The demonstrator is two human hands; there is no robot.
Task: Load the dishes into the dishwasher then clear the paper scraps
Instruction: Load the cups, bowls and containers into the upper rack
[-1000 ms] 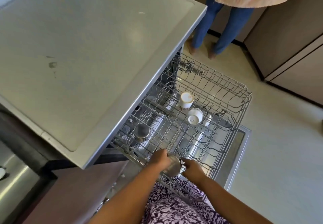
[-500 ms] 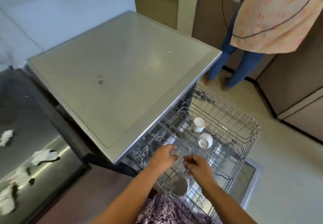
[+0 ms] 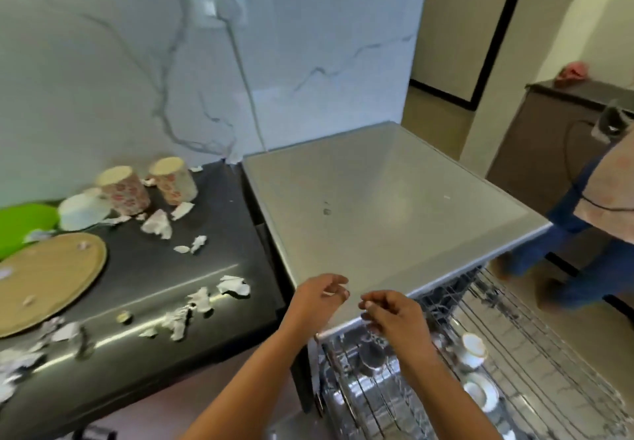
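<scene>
Through the head camera we look down on our two hands, held side by side over the front edge of the grey top of the dishwasher [image 3: 394, 206]. Our left hand [image 3: 317, 299] hangs with its fingers loosely curled and nothing in it. Our right hand [image 3: 394, 316], at three o'clock of it and just apart, is curled in the same slack way, and we see nothing in it either.

At five o'clock of the hands the wire rack [image 3: 549, 354] stands pulled out. A dark metal cup [image 3: 372, 357] sits in it just beneath our right wrist. A gold-rimmed white cup [image 3: 473, 350] lies toward four o'clock, with a second white cup [image 3: 480, 393] just at six o'clock of that one.

At nine o'clock of the hands runs the dark tabletop [image 3: 154, 268], beside the dishwasher. Paper scraps [image 3: 235, 285] are strewn over it, thickest along its front edge. Toward ten o'clock, near the marble wall, a left floral mug [image 3: 125, 189] and a right floral mug [image 3: 173, 180] stand upside down side by side. A white bowl [image 3: 84, 211] lies upturned against the left one. A green plate [image 3: 24, 227] shows at the frame's nine o'clock edge, and a round wooden tray [image 3: 44, 278] lies at six o'clock of it, with a few scraps on it.

At the frame's three o'clock another person [image 3: 566, 223] in blue trousers stands on the floor.
</scene>
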